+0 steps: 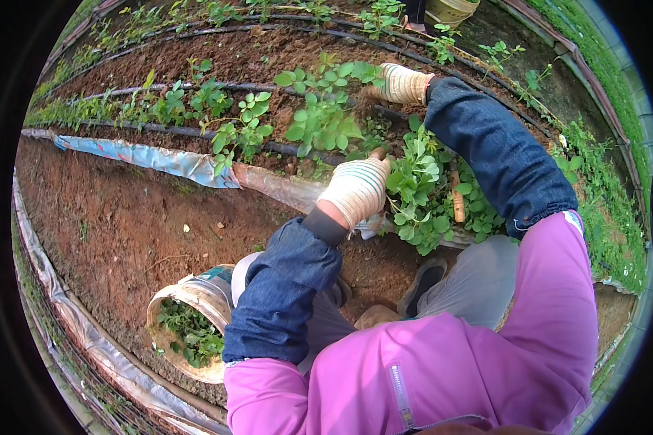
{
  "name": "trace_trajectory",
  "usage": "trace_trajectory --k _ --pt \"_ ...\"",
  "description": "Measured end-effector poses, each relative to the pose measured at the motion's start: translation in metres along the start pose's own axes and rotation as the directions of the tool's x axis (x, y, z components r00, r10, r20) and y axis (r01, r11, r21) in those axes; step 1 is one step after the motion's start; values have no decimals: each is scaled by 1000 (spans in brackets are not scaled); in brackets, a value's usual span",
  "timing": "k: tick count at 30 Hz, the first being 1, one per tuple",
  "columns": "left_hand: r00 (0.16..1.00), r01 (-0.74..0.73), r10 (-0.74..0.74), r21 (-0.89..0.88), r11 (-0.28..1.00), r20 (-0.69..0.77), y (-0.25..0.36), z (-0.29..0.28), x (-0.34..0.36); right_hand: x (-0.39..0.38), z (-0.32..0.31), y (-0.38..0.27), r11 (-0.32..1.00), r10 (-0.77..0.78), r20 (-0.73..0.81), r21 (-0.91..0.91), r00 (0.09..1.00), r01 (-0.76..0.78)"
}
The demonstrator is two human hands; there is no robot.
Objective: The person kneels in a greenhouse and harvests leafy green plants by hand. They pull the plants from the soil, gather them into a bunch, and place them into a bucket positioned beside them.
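Observation:
My left hand (355, 190), in a white knit glove with green stripes, is closed at the bed's near edge. A bunch of leafy green stems (415, 177) spreads out from its thumb side. Farther off, my right hand (405, 84), in the same kind of glove, reaches down to the soil with curled, soil-stained fingers. Leaves and dirt hide what those fingers hold, if anything. Just left of both hands stands a leafy plant (323, 119). Among the leaves below my right forearm lies a light wooden handle (457, 197); its other end is hidden.
Black irrigation hoses (261, 87) run along the planted bed. Plastic sheeting (152, 156) edges it. A tipped whitish bucket (214, 303) with pulled greens (192, 335) lies beside my left leg. Another bucket (451, 10) and part of a person show at the far side.

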State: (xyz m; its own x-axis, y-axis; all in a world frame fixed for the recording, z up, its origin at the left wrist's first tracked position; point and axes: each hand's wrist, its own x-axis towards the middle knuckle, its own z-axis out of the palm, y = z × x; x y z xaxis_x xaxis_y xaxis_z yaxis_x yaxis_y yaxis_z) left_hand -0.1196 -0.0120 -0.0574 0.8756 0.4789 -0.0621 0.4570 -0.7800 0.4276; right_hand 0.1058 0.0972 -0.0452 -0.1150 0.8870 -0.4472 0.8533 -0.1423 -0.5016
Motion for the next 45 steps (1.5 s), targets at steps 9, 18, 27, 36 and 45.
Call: trace_trajectory --k 9,18,27,36,45 --pt "1000 -3 2 24 1000 31 15 -10 2 -32 -19 -5 980 140 248 -173 959 -99" --pt "999 5 -6 34 999 33 20 -17 -4 -36 37 -20 736 -311 232 -555 922 388" --pt "996 18 -25 69 997 91 21 -18 -1 -26 10 -13 1000 -8 133 -21 991 11" --pt "994 31 -39 81 996 98 25 -17 2 -33 23 -58 923 198 290 -376 936 -79" --pt "996 54 -60 81 995 64 26 -16 1 -32 13 -48 955 296 303 -71 906 -288"
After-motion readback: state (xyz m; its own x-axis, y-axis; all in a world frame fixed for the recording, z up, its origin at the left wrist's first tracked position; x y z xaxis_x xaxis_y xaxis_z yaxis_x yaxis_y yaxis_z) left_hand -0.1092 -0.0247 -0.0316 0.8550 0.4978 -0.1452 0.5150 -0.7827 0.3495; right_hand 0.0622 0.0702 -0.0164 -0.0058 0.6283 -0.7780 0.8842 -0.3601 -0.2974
